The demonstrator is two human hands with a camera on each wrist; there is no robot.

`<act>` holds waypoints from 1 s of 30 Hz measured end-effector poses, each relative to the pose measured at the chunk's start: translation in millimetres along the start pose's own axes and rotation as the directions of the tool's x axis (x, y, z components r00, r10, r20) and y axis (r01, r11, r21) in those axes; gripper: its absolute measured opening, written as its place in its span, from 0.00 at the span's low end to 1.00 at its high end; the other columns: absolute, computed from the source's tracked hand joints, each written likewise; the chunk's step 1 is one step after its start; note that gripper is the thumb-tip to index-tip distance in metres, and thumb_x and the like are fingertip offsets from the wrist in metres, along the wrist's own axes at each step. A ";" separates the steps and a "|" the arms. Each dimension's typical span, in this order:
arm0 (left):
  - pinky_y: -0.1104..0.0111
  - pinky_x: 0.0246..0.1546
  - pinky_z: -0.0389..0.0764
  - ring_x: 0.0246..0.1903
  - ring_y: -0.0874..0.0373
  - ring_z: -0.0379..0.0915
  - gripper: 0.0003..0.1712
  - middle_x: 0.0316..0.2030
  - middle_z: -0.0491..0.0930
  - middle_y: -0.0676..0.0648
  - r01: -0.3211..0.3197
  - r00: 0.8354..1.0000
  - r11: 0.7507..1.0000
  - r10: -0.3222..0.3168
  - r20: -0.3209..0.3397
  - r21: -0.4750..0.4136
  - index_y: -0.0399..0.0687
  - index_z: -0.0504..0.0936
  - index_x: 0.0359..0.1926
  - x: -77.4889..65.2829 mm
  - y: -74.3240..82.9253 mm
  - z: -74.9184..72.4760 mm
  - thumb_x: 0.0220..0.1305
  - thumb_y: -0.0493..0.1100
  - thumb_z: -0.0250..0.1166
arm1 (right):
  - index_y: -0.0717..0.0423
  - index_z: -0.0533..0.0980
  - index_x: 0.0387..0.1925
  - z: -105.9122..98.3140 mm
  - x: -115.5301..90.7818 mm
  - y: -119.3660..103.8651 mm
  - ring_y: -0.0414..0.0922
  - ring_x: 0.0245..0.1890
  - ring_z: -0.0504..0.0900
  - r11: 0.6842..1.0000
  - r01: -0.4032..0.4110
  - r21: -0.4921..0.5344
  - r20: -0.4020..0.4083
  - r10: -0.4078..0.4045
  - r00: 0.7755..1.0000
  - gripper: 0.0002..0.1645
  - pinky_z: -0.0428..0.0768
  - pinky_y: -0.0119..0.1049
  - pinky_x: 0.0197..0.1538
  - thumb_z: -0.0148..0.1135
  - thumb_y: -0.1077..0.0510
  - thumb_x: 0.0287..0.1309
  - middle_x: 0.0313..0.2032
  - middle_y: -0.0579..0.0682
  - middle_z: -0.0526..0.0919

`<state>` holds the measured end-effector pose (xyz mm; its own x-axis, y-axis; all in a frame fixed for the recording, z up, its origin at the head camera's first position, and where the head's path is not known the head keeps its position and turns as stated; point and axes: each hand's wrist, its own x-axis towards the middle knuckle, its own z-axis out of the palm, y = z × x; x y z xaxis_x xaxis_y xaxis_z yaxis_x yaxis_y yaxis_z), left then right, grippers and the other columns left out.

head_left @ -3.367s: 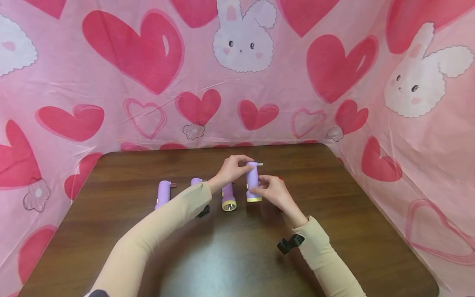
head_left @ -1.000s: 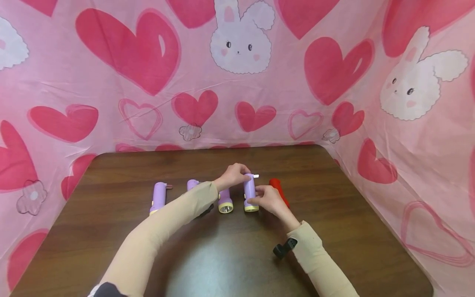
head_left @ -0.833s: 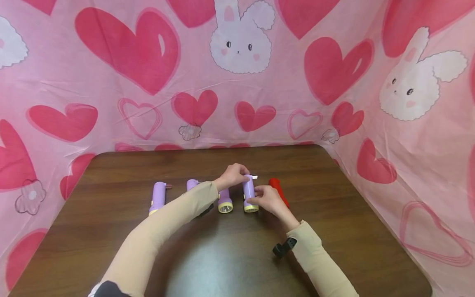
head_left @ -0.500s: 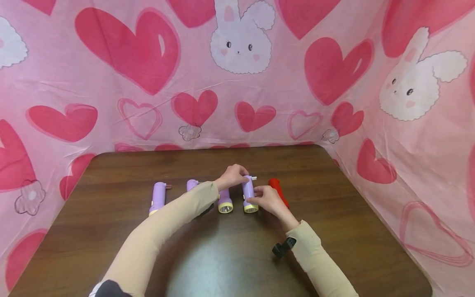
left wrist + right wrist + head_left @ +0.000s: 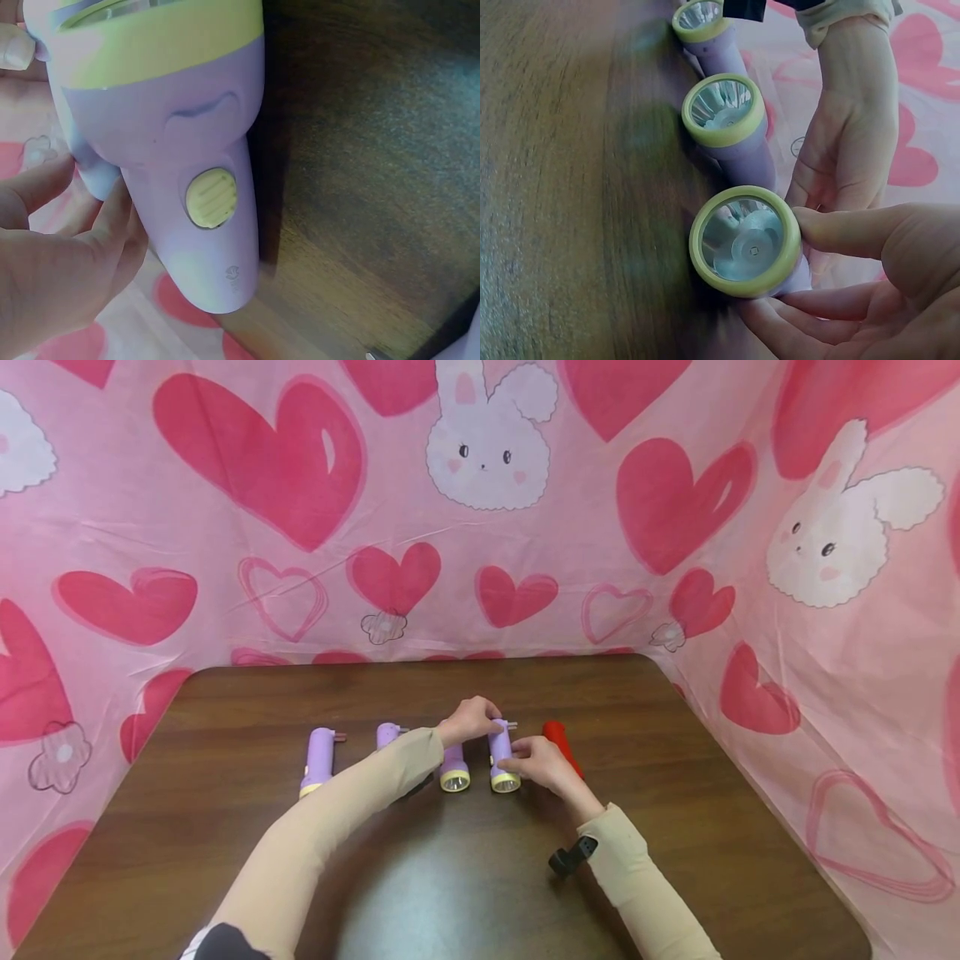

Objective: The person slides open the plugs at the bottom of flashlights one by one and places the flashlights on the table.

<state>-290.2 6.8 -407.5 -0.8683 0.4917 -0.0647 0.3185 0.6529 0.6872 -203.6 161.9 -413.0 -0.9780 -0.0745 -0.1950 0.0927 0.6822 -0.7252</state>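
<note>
A lilac flashlight [image 5: 500, 746] with a yellow rim and metal plug prongs at its tail lies at the right end of a row on the table. My left hand [image 5: 469, 719] grips its tail end, while my right hand [image 5: 546, 763] pinches it near the head. In the right wrist view the held flashlight's lens [image 5: 744, 244] faces the camera, thumb and fingers on either side of the rim. Beside it lies a second lilac flashlight [image 5: 454, 770], whose yellow switch [image 5: 211, 198] shows large in the left wrist view; the held one is mostly hidden behind it there.
Two more lilac flashlights are in the row: one [image 5: 320, 755] at far left, another [image 5: 387, 733] partly covered by my left sleeve [image 5: 322, 827]. A red cylindrical object [image 5: 562, 745] lies right of my right hand. Pink printed cloth [image 5: 420, 518] stands behind the brown table [image 5: 450, 893].
Both hands have brought the held flashlight down and nearer to me, its tail sinking and its lens turning into view. The red object, mostly hidden before, shows clearly.
</note>
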 end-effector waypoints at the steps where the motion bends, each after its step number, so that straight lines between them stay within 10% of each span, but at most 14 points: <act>1: 0.64 0.49 0.81 0.43 0.52 0.81 0.15 0.44 0.88 0.41 -0.002 1.000 1.000 0.002 0.000 0.006 0.36 0.86 0.46 0.0 -0.2 0.5 0.61 0.40 0.67 | 0.66 0.79 0.53 0.0 -0.1 0.1 0.47 0.37 0.84 1.000 -0.004 0.003 0.004 0.004 1.000 0.27 0.86 0.42 0.47 0.70 0.52 0.57 0.45 0.60 0.87; 19: 0.63 0.51 0.81 0.46 0.49 0.82 0.16 0.45 0.88 0.40 0.023 1.000 1.000 -0.023 -0.011 0.014 0.35 0.86 0.46 4.3 -4.0 7.3 0.60 0.41 0.68 | 0.66 0.78 0.55 -0.6 0.8 4.5 0.47 0.40 0.85 1.000 -0.020 0.017 0.026 0.020 0.999 0.28 0.86 0.41 0.49 0.68 0.51 0.59 0.48 0.60 0.86; 30: 0.64 0.50 0.80 0.45 0.50 0.81 0.17 0.45 0.88 0.40 0.036 0.999 0.998 -0.036 -0.003 0.044 0.36 0.86 0.46 4.6 -1.9 8.6 0.60 0.43 0.68 | 0.66 0.79 0.52 -15.4 -2.6 4.7 0.48 0.36 0.87 0.998 0.060 0.009 -0.101 -0.059 0.993 0.23 0.86 0.38 0.40 0.64 0.52 0.62 0.46 0.62 0.87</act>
<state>-291.5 12.8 -415.3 -0.8805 0.4661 -0.0867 0.3037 0.6948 0.6520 -203.5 176.5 -405.7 -0.9956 -0.0407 -0.0840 0.0352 0.6697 -0.7418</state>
